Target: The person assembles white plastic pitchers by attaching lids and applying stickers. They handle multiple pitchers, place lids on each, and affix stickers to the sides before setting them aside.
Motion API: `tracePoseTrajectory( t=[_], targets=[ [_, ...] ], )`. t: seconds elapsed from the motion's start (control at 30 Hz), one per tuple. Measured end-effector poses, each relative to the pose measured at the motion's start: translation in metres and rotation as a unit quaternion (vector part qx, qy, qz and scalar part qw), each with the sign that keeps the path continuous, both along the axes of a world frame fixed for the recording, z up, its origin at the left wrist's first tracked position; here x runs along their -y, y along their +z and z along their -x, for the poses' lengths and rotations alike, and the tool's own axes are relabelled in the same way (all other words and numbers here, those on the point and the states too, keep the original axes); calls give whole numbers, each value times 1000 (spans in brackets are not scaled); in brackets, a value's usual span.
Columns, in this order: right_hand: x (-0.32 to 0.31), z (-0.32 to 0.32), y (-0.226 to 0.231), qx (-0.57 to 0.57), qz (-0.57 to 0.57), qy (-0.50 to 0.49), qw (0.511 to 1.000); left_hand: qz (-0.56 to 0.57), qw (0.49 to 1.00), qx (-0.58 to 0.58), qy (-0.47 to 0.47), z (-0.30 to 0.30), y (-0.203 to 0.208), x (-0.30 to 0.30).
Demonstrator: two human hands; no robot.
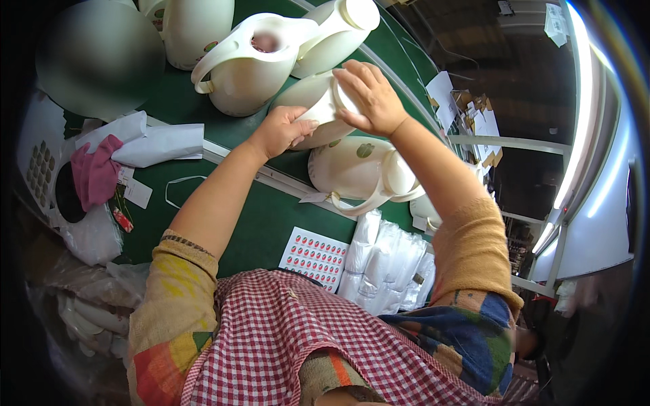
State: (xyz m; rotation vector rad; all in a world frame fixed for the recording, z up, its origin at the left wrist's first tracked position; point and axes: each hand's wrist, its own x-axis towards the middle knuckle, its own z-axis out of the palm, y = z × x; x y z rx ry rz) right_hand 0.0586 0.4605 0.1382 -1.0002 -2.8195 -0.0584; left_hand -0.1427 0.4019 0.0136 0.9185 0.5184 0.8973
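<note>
We hold a white jug between both hands, left hand fingers wrapped beneath, right hand fingers spread over its top.

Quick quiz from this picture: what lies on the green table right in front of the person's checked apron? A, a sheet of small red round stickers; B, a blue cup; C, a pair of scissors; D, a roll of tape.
A: the sheet of small red round stickers lies flat on the green table, beside a stack of white plastic bags.
</note>
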Motion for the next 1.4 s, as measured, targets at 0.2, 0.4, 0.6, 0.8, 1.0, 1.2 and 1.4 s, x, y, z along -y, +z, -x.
tracePoseTrajectory(
  t=[0.2, 0.4, 0.6, 0.8, 1.0, 1.2, 1.4],
  targets=[
    [37, 19, -23, -32, -79, -181, 980, -135, 953, -165, 218, -52, -10, 55],
    [14, 7, -4, -2, -34, 32, 999, -26, 998, -30, 39, -11, 1, 29],
    [46, 25, -17, -31, -46, -172, 984, -160, 933, -233, 223, -54, -8, 67],
    [-14, -14, 21, -123, -61, -196, 971, -469, 613, -354, 528, 61, 51, -17],
    [-84, -9, 25, -120, -30, -289, 949, -221, 805, -508, 212, 137, 39, -67],
    [-133, 6, 14, -46, -12, -305, 951, -285, 826, -455, 172, 192, 38, -77],
    [-149, -4, 6, -21, 43, -318, 947, -432, 703, -485, 289, 179, 91, -55]
  ],
)
